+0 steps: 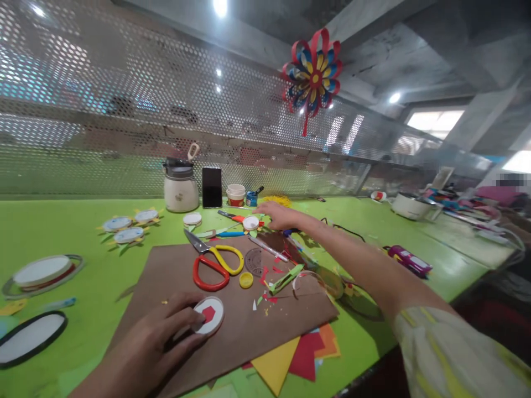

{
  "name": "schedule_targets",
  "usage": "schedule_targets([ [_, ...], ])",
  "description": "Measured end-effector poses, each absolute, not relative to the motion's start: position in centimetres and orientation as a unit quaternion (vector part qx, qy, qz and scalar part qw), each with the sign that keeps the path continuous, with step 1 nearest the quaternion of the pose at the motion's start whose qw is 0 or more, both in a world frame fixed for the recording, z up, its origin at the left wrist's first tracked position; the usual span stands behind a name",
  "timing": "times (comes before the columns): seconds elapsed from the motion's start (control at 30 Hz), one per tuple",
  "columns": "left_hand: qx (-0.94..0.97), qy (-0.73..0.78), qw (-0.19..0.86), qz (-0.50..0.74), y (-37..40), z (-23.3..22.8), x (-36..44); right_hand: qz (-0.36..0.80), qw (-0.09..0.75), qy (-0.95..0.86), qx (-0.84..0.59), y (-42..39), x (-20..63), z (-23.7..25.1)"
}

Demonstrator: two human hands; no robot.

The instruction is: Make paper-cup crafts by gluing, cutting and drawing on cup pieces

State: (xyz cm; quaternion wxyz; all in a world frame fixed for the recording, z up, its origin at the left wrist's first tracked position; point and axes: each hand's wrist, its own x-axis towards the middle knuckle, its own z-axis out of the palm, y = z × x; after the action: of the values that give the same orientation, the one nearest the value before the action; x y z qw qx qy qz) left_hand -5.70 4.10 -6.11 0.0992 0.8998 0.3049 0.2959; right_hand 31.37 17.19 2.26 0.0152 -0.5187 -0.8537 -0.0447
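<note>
Low on the brown board (290, 326), my left hand (166, 331) grips a small white disc (215, 315) bearing a red angular paper piece (208, 314). My right hand (276, 215) is stretched to the back of the table, fingers reaching down beside another white disc (251, 223); nothing shows in its grasp. Behind it lies a yellow fringed bundle (277, 200). Scissors (213, 265) with red and yellow handles rest spread on the board. Around them are a yellow cap (246, 279), a green clip-like tool (286, 279), a clear pen (267, 249) and paper scraps.
At the back stand a white jar (181, 190), a phone (212, 188) and small paint pots (236, 194). Several disc flowers (128, 235) lie left, near a black-rimmed oval (33, 337). Coloured paper (276, 362) sticks out under the board. A paper flower (314, 77) hangs above.
</note>
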Motion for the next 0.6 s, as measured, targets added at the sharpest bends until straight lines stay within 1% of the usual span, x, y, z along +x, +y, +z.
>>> schedule_targets([
  [0.17,0.899,0.305,0.121,0.291,3.6,-5.7,-5.4,-0.033,-0.035,-0.871,-0.489,18.8,27.2,1.4],
  [0.27,0.902,0.299,0.135,0.281,3.3,-5.4,-5.3,-0.022,-0.032,-0.869,-0.494,19.0,27.6,1.4],
  [0.33,0.904,0.295,0.147,0.272,3.2,-5.3,-5.3,-0.018,-0.008,-0.862,-0.506,19.1,28.3,2.0],
  [0.47,0.904,0.297,0.171,0.255,2.8,-5.4,-5.4,0.004,0.081,-0.851,-0.520,19.8,28.2,4.0],
  [0.6,0.899,0.296,0.187,0.262,2.5,-5.4,-5.4,0.051,0.144,-0.857,-0.492,21.2,23.4,5.2],
])
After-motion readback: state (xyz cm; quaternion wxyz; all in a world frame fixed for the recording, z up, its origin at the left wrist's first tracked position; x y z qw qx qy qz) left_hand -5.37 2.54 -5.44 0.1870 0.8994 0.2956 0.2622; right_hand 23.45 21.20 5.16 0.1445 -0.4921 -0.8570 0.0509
